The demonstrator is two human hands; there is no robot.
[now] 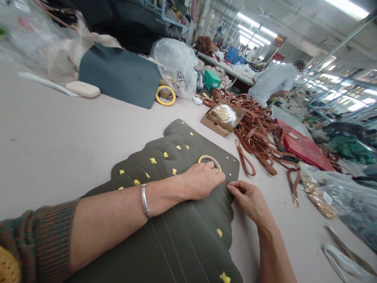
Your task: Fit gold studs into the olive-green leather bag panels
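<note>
Overlapping dark olive panels (203, 220) fan out across the table, dotted with small yellow tape pieces (174, 171). My left hand (203, 181), a silver bracelet on its wrist, is closed around a roll of yellow tape (218, 162) over the upper panels. Its fingertips are partly hidden behind the hand. My right hand (247, 196) is closed in a pinch at the right edge of a panel, just beside the left fingers. What lies between its thumb and finger is too small to make out. Small metal studs (230, 174) show near that edge.
Brown straps (256, 125) lie heaped at the right behind a cardboard box (219, 127) of gold hardware. Farther back are another tape roll (165, 103), a dark blue-grey sheet (118, 74) and a plastic bag (176, 67). Bagged gold hardware (319, 198) sits right. A person (273, 80) leans beyond.
</note>
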